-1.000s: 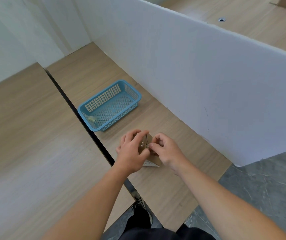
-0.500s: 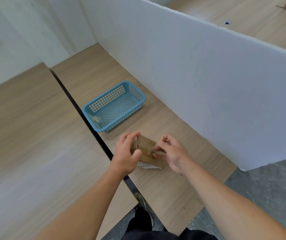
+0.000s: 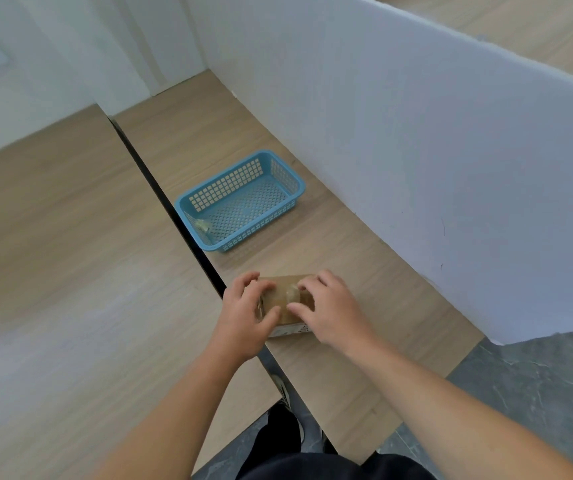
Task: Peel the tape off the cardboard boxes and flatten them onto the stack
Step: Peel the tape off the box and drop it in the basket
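A small brown cardboard box (image 3: 279,292) lies on the wooden table (image 3: 340,358), a white label showing on its near side. A strip of clear tape (image 3: 292,295) runs across its top. My left hand (image 3: 245,318) grips the box's left end, fingers over the far edge and thumb on the near face. My right hand (image 3: 330,310) covers the right half, with curled fingers on the top by the tape and the thumb on the near side. Whether the fingertips pinch the tape is hidden.
A blue plastic basket (image 3: 286,206) stands beyond the box, with a wad of used tape (image 3: 202,225) in its left corner. A white partition (image 3: 416,150) borders the table on the right. A dark gap (image 3: 174,216) separates a second table on the left.
The box has turned from a tilted, lifted pose to lying level between my hands. My right hand has moved from its right end to over its top.
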